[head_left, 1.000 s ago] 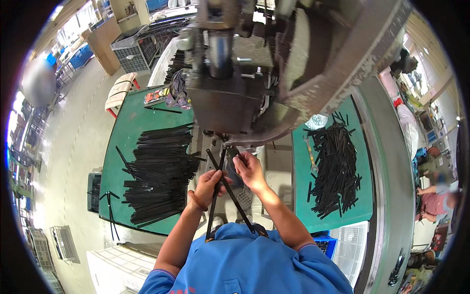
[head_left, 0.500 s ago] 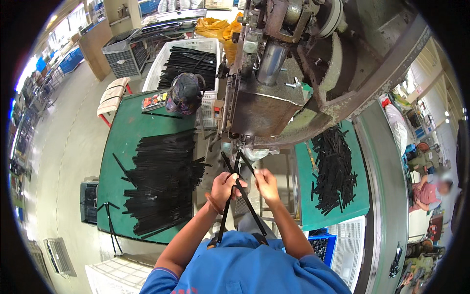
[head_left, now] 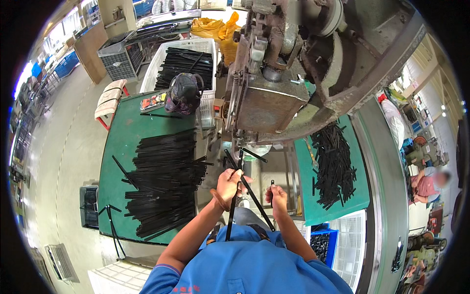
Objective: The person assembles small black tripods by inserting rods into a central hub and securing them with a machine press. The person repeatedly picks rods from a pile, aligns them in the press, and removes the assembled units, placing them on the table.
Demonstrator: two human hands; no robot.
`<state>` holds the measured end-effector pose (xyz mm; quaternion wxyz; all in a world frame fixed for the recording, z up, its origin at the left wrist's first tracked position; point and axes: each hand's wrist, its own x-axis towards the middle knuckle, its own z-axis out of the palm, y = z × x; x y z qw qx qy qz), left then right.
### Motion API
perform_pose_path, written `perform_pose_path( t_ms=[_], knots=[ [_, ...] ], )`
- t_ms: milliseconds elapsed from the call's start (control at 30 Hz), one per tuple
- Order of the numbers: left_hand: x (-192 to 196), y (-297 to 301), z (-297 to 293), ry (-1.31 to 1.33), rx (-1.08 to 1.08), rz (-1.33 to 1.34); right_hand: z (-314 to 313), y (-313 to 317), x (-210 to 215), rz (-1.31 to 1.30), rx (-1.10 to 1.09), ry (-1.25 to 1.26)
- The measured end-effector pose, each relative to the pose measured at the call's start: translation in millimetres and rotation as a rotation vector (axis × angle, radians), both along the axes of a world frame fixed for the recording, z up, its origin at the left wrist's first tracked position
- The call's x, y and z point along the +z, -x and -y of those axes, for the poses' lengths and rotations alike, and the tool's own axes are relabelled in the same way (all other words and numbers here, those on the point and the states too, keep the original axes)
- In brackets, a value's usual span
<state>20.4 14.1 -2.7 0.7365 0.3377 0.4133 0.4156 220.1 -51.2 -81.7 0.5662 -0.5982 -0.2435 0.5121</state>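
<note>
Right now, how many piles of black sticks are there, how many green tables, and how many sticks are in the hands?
Piles of black strips: 3, one on the left green table, one on the right green table, one in the white crate.
Green tables: 2, left and right.
Strips in the left hand: 2.
Strips in the right hand: 1.
Total: 8.

We wear a bright blue short-sleeved shirt point(head_left: 254, 267) with a collar; its left sleeve ends in a thin dark-and-red trim above the elbow. Both forearms are bare. A brownish band point(head_left: 217, 200) circles our left wrist. Our left hand point(head_left: 229, 184) and right hand point(head_left: 279, 198) are ungloved.
</note>
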Motion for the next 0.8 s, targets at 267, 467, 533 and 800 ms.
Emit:
perform_pose_path(
  t_ms=[267, 467, 533, 800],
  knots=[
    [23, -3, 7, -0.076, 0.078, -0.052, 8, -6, 16, 0.2, 0.018, -0.027],
    [46, 10, 24, 0.008, 0.151, -0.06, -42, 9, 48, 0.376, 0.236, -0.277],
    [35, 27, 32, 0.02, 0.242, -0.035, -71, 27, 61, 0.441, 0.366, -0.295],
    [-12, 82, 66, -0.012, 0.571, 0.046, -123, 66, 94, 0.289, 0.475, -0.192]
  ],
)
